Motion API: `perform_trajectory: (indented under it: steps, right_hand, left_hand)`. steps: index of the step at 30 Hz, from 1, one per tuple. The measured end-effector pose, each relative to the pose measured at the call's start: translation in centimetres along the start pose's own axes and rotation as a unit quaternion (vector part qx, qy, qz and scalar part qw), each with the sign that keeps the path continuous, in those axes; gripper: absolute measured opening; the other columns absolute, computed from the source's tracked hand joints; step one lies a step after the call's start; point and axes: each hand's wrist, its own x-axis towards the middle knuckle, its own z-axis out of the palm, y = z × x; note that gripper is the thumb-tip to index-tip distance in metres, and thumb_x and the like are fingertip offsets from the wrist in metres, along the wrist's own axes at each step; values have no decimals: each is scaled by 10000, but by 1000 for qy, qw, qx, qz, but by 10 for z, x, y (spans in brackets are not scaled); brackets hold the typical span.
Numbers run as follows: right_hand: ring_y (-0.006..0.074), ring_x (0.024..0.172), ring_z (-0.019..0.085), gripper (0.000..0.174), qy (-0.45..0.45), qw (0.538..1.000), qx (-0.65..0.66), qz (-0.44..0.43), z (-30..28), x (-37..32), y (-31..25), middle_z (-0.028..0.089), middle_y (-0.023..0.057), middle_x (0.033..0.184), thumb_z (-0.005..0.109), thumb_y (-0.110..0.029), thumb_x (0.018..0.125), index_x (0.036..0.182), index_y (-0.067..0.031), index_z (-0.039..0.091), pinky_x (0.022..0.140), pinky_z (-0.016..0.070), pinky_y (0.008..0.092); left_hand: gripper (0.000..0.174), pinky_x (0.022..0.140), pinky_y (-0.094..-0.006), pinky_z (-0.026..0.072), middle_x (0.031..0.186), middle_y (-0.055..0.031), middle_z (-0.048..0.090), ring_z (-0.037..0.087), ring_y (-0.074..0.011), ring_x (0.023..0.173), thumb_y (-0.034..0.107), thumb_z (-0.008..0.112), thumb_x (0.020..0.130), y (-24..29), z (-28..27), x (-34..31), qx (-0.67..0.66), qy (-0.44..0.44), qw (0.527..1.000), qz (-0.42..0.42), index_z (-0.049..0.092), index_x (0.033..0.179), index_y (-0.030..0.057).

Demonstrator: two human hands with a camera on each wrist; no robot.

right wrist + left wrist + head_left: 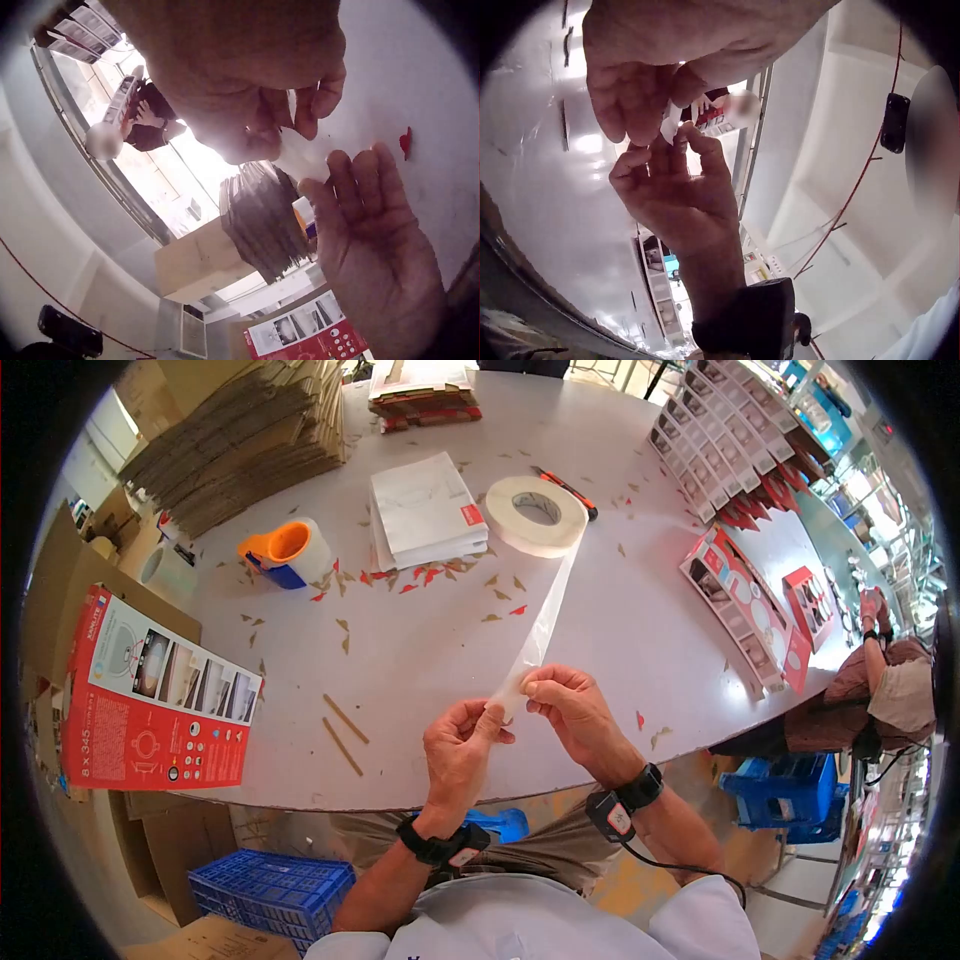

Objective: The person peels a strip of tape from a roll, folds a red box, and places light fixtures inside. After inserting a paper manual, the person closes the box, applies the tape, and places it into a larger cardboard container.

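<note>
A wide roll of whitish tape (502, 530) lies flat on the table, and a pale tape strip (548, 610) runs from it toward the person. At the strip's near end, my left hand (460, 752) pinches the tape under the thumb. Close beside it, my right hand (580, 722) grips the same end between thumb and fingertips. In the right wrist view the white tape end (304, 156) shows between the fingertips of both hands. The left wrist view has the right hand (686, 202) facing the left, with a bit of tape between them.
White leaflets (425, 510) are stacked left of the roll, near an orange tape dispenser (270, 550). A cutter knife (565, 482) lies behind the roll. A red printed box (165, 710) stands at left, flattened cardboard (250, 440) behind it. Printed cartons (735, 605) sit at right; scraps litter the table.
</note>
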Motion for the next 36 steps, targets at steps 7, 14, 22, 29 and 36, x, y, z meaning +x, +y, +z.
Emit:
perform_trajectory:
  steps: [7,14,22,29,36]
  right_hand:
    - [91,942,588,55,29,999,8,-10,2,-13,1,681,49,1126,712,-109,918,914,-60,737,835,478,270]
    - [108,1037,575,59,45,982,-113,-146,5,-38,-14,577,80,1277,681,-61,908,895,-20,720,874,474,278]
    - [112,977,585,56,13,944,-160,-288,30,-55,-54,606,80,1126,678,-14,882,914,0,722,847,492,273]
    - [175,752,617,187,41,625,-435,-647,70,-73,-95,647,37,939,744,27,712,882,-43,713,687,504,332]
    - [155,758,591,240,-48,335,-528,-779,101,-104,-137,629,-3,952,762,-44,641,874,-89,724,674,473,330]
  left_hand:
    - [175,697,-266,573,858,-68,711,695,-138,732,127,678,1017,-1,5,-3,13,44,998,45,678,1069,-39]
    - [136,699,-293,588,876,-102,713,689,-153,697,67,682,992,-8,-1,2,-83,13,996,-16,669,1073,-41]
    - [248,665,-288,589,906,-119,704,652,-153,622,100,688,990,21,-15,-3,-22,17,993,-114,641,1184,-45]
    - [187,647,-249,496,853,-27,673,588,-98,695,141,679,1018,104,-13,-61,4,-79,994,80,697,1106,-23]
    - [415,742,-281,521,871,-53,684,628,-132,773,374,579,1076,171,-6,-102,-97,-205,973,41,716,1057,-18]
